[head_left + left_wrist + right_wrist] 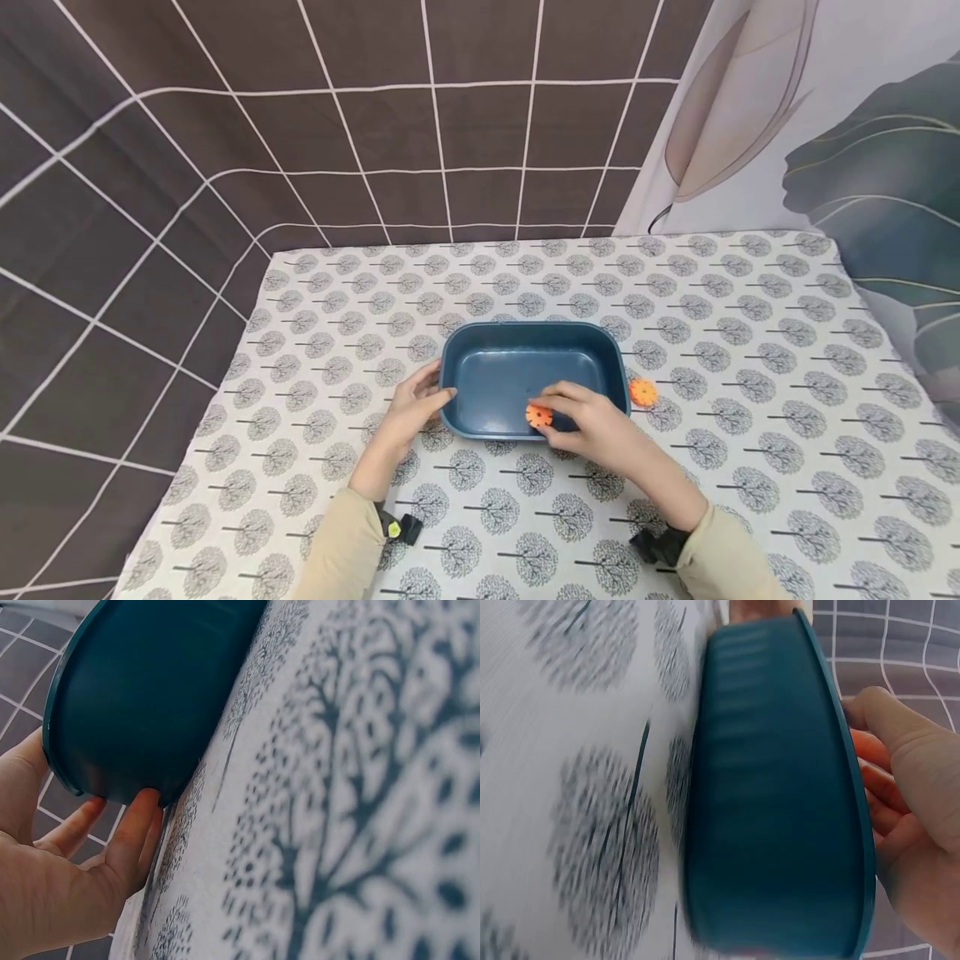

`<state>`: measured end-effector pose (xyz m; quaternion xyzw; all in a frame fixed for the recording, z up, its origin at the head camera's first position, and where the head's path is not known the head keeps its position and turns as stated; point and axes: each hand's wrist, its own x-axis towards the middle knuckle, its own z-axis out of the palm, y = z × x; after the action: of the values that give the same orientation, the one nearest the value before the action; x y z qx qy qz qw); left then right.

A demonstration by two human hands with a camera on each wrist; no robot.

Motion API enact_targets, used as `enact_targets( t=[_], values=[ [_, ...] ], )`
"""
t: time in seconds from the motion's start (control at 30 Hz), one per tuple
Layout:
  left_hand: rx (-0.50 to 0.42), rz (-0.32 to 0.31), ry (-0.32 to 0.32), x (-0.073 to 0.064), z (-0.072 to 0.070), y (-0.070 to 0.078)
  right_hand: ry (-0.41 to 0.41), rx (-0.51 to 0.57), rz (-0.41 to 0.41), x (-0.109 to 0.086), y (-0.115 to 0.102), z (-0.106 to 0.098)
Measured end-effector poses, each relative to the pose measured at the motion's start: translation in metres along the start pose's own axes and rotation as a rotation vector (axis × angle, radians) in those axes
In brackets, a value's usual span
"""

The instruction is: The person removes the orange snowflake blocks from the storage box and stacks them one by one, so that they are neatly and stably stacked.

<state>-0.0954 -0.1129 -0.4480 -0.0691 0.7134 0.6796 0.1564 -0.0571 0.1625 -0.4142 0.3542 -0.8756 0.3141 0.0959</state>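
Observation:
A dark blue plastic tub (480, 392), oblong with rounded corners, stands on the tablecloth. At its left end my left hand (414, 404) grips the rim, the thumb over the edge and the fingers against the outer wall, also seen on the tub (142, 697) in the left wrist view. Between thumb and fingers my right hand (596, 423) pinches an orange notched disc (538, 415) above the tub's front part. In the right wrist view, the tub's wall (772, 787) hides the disc. Another orange notched disc (642, 392) lies on the cloth just right of the tub.
A white cloth with a grey tree print (525, 521) covers the table. Behind and to the left hangs a dark curtain with white grid lines (375, 125). A leaf-patterned curtain (750, 108) hangs at the back right.

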Motion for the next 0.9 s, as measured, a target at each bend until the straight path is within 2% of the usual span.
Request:
enact_targets(
  t=[0.1, 0.37, 0.63, 0.9],
  values=[
    [-0.004, -0.001, -0.007, 0.000, 0.000, 0.001, 0.048, -0.020, -0.004, -0.008, 0.005, -0.007],
    [-0.011, -0.017, -0.001, 0.000, -0.001, 0.002, 0.051, -0.060, 0.109, -0.019, 0.011, -0.024],
    [0.005, -0.018, -0.005, 0.000, 0.000, 0.002, 0.139, -0.075, 0.160, -0.033, 0.028, -0.048],
    [0.004, -0.031, -0.004, 0.000, -0.001, 0.002, 0.171, -0.135, 0.197, -0.051, 0.045, -0.060]
  ],
)
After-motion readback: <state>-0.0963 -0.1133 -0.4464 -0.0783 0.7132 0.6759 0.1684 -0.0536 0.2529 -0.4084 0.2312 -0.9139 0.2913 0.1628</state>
